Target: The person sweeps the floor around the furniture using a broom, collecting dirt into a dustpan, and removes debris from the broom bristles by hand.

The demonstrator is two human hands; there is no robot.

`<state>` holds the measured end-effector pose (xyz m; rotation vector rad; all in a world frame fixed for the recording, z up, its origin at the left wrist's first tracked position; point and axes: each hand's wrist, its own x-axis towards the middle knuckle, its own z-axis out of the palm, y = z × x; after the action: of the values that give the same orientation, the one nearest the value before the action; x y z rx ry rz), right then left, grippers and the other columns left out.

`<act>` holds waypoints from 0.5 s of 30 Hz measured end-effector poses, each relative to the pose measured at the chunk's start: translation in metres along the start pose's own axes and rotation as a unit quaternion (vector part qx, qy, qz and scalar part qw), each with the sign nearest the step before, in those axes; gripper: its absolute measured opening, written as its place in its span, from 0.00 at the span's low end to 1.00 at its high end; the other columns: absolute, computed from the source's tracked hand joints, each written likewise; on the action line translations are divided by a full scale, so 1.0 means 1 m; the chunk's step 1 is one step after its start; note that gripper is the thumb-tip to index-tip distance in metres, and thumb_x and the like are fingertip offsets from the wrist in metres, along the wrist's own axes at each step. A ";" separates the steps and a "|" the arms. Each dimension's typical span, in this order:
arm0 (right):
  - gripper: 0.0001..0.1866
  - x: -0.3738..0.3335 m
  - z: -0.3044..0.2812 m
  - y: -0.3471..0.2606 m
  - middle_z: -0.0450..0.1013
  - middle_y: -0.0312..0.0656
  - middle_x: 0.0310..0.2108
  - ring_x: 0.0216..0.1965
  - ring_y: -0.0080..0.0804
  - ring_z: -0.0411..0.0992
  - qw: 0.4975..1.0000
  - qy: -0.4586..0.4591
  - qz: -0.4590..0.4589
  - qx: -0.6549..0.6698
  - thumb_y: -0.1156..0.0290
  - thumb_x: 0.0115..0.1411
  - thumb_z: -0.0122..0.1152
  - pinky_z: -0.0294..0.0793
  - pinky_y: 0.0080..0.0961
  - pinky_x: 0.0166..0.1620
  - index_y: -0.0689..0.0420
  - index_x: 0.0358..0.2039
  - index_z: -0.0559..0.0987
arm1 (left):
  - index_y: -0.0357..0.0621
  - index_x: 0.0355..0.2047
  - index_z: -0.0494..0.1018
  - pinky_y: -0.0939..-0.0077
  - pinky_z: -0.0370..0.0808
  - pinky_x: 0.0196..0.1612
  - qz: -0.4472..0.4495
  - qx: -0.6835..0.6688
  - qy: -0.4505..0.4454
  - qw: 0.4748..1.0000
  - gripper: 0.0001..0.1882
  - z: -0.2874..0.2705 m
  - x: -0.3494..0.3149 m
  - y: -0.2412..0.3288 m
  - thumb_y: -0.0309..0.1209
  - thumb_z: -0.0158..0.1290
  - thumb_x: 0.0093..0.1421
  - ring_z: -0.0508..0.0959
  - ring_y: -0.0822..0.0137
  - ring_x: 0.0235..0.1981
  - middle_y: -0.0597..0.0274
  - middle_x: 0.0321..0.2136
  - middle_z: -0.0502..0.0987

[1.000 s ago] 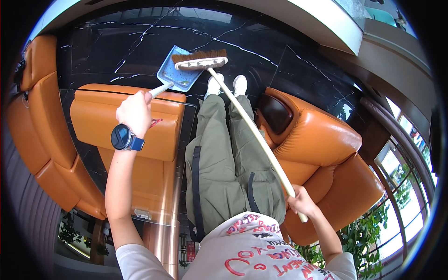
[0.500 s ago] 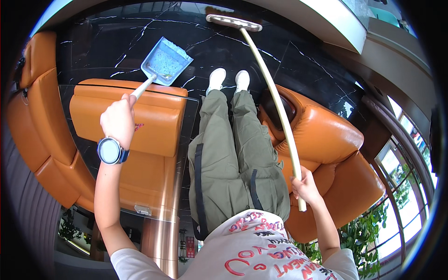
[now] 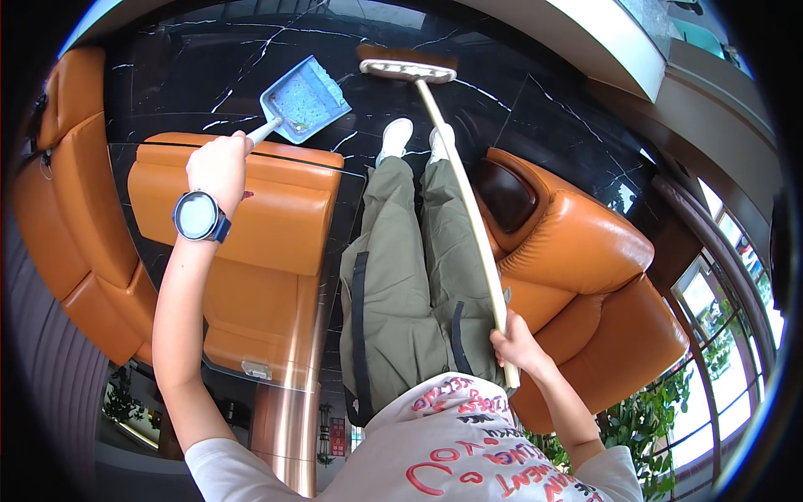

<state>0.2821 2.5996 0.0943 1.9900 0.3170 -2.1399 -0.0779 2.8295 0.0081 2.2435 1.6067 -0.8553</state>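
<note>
While the left hand (image 3: pixel 219 166) grips the handle of a blue dustpan (image 3: pixel 304 99) held above the black marble floor (image 3: pixel 535 109) and the right hand (image 3: pixel 512 341) clasps the broom (image 3: pixel 456 180) whose head rests ahead of the shoes, sweeping seems mid-stroke, calling for lowering the pan beside the bristles.

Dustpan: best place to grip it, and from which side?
Grip the dustpan by its pale handle, coming from the near side, behind the pan. The handle juts back toward the person while the open scoop faces away over the black floor. The left hand already closes on that handle; the right hand holds the broom.
</note>
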 end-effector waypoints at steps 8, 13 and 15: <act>0.07 -0.013 -0.008 -0.004 0.58 0.33 0.09 0.08 0.18 0.57 0.982 -0.161 0.033 0.090 0.78 0.48 0.44 0.57 0.16 0.10 0.65 0.27 0.60 | 0.43 0.26 0.67 0.69 0.68 0.22 -0.001 -0.001 0.011 1.000 0.04 -0.001 0.001 0.003 0.26 0.45 0.48 0.72 0.60 0.19 0.57 0.14 0.69; 0.05 -0.036 -0.010 0.005 0.57 0.31 0.08 0.07 0.15 0.55 0.971 -0.183 0.044 0.147 0.78 0.50 0.45 0.55 0.15 0.10 0.62 0.26 0.60 | 0.41 0.26 0.65 0.71 0.70 0.22 -0.018 -0.002 -0.032 0.999 0.06 -0.006 -0.009 -0.002 0.26 0.48 0.45 0.73 0.63 0.20 0.59 0.15 0.70; 0.05 -0.044 -0.008 0.006 0.57 0.31 0.09 0.07 0.16 0.56 0.973 -0.173 0.043 0.148 0.78 0.50 0.45 0.56 0.15 0.10 0.63 0.26 0.61 | 0.42 0.27 0.65 0.71 0.69 0.22 -0.024 0.011 -0.051 0.998 0.06 -0.002 -0.015 -0.008 0.26 0.48 0.46 0.73 0.63 0.19 0.59 0.15 0.70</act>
<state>0.2942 2.5966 0.1378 1.6748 -0.1501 -2.5382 -0.0880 2.8220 0.0199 2.1460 1.6180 -0.9874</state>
